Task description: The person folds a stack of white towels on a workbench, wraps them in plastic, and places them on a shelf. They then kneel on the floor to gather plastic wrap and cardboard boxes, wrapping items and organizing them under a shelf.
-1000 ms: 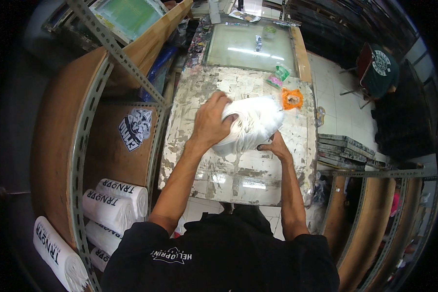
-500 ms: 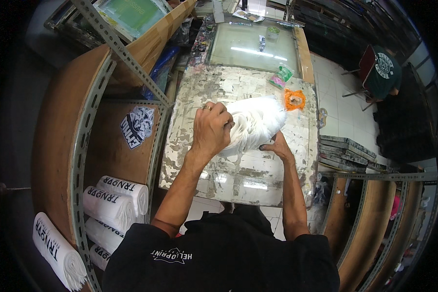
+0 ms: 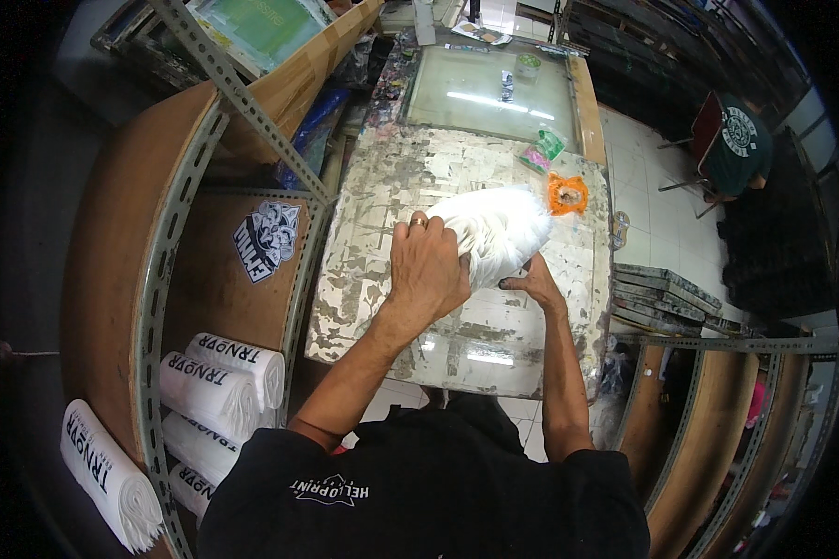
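White bundle [image 3: 503,224] is lying on the worn, paint-flaked table [image 3: 364,270], slightly right of its middle, loose folds showing toward the person and a smoother face toward the far side. Material: thin and floppy-looking; cloth or film, cannot tell.

Left hand [image 3: 429,267] is resting against the left end, fingers bent, thumb side touching the folds; whether it is gripping, cannot tell. Right hand [image 3: 537,284] is sitting at the lower right end, thumb spread out to the left, the other fingers partly hidden by the bundle; its hold, cannot tell.

Risks, as judged: the loose folds are looking prone to slumping or fanning out, should either hand ease off or the two push unevenly. The orange ring-shaped item [image 3: 557,199] is lying just beside the far right end, so a slide that way could catch it; the green-and-pink packet [image 3: 543,151] is lying a little farther off. Flaking tabletop could be marking the white underside, if the bundle is dragged rather than lifted
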Available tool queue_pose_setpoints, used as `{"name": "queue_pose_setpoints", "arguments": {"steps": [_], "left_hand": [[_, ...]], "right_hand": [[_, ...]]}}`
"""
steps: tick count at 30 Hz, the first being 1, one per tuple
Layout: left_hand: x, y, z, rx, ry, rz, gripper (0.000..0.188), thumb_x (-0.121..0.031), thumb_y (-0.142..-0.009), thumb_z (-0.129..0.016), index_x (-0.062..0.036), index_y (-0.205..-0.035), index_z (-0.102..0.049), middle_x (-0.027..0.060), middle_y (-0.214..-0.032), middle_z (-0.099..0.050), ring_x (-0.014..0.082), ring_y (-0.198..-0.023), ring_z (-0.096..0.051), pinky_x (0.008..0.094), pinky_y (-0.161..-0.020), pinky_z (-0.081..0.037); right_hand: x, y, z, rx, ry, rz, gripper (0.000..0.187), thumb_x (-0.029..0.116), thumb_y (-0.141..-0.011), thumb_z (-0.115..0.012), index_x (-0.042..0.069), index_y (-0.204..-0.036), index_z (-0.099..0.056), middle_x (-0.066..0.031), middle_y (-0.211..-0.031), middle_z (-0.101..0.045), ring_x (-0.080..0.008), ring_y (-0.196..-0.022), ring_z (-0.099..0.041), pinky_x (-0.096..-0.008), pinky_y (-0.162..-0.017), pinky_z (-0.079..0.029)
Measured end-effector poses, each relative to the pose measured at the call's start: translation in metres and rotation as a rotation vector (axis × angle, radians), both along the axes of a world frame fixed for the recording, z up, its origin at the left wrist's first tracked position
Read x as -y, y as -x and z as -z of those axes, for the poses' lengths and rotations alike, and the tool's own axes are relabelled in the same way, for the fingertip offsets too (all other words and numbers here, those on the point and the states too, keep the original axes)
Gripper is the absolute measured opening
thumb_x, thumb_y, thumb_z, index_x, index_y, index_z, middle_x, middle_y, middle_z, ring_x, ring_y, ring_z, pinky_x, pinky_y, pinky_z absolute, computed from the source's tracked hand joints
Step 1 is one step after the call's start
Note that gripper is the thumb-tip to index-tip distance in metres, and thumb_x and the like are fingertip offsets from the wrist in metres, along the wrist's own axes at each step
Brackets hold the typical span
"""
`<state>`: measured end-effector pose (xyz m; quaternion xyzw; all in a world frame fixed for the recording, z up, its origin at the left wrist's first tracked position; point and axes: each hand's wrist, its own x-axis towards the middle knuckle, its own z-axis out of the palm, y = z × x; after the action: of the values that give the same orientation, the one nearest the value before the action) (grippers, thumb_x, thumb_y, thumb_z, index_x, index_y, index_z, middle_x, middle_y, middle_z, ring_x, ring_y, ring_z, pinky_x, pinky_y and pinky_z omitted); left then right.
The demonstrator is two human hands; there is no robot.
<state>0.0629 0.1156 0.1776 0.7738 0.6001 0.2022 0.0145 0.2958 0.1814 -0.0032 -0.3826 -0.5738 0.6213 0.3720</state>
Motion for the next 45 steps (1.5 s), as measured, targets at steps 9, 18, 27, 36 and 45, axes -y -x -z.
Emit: {"name": "queue_pose_setpoints", "arguments": {"steps": [9, 18, 27, 36, 45], "left_hand": [[0.002, -0.003, 0.002, 0.046, 0.009, 0.009, 0.025, -0.003, -0.070, -0.066, 0.0010, -0.094, -0.064, 0.0163, -0.088, -0.059, 0.0312, -0.091, -0.054, 0.0421, -0.080, -0.035], [0.004, -0.002, 0.005, 0.061, 0.117, -0.016, 0.032, 0.001, -0.072, -0.064, -0.0012, -0.104, -0.063, 0.0146, -0.082, -0.064, 0.0297, -0.084, -0.056, 0.0409, -0.078, -0.035], [-0.003, -0.001, 0.001, -0.150, -0.032, 0.129, 0.068, -0.028, -0.088, -0.063, 0.0025, -0.144, -0.038, 0.0190, -0.153, -0.032, 0.0348, -0.139, -0.033, 0.0533, -0.107, -0.027], [-0.001, 0.004, 0.013, -0.070, 0.160, 0.120, 0.089, -0.056, -0.087, -0.059, 0.0053, -0.146, -0.032, 0.0237, -0.155, -0.025, 0.0394, -0.146, -0.020, 0.0558, -0.117, -0.015], [0.000, 0.004, 0.017, -0.082, 0.157, 0.143, 0.089, -0.057, -0.089, -0.056, 0.0031, -0.148, -0.029, 0.0239, -0.156, -0.025, 0.0440, -0.145, -0.017, 0.0558, -0.117, -0.014]], "right_hand": [[-0.001, -0.002, 0.000, 0.053, 0.005, -0.003, 0.106, 0.016, -0.052, -0.092, 0.000, -0.141, -0.039, -0.0116, -0.136, -0.054, -0.0247, -0.129, -0.048, -0.0382, -0.112, -0.033], [-0.004, -0.003, 0.006, 0.026, -0.018, -0.008, 0.107, 0.019, -0.052, -0.094, 0.000, -0.141, -0.038, -0.0124, -0.136, -0.053, -0.0249, -0.130, -0.047, -0.0387, -0.112, -0.033], [-0.005, -0.007, 0.010, 0.054, 0.004, -0.038, 0.108, 0.019, -0.055, -0.094, -0.002, -0.143, -0.035, -0.0123, -0.136, -0.051, -0.0256, -0.129, -0.048, -0.0389, -0.111, -0.034], [-0.001, -0.006, 0.004, 0.053, -0.011, -0.021, 0.105, 0.018, -0.055, -0.093, 0.000, -0.142, -0.037, -0.0121, -0.137, -0.052, -0.0243, -0.129, -0.047, -0.0383, -0.112, -0.033], [-0.002, -0.002, 0.002, 0.035, 0.008, -0.023, 0.104, 0.017, -0.055, -0.092, 0.000, -0.142, -0.038, -0.0119, -0.136, -0.053, -0.0243, -0.130, -0.047, -0.0381, -0.112, -0.032]]}}
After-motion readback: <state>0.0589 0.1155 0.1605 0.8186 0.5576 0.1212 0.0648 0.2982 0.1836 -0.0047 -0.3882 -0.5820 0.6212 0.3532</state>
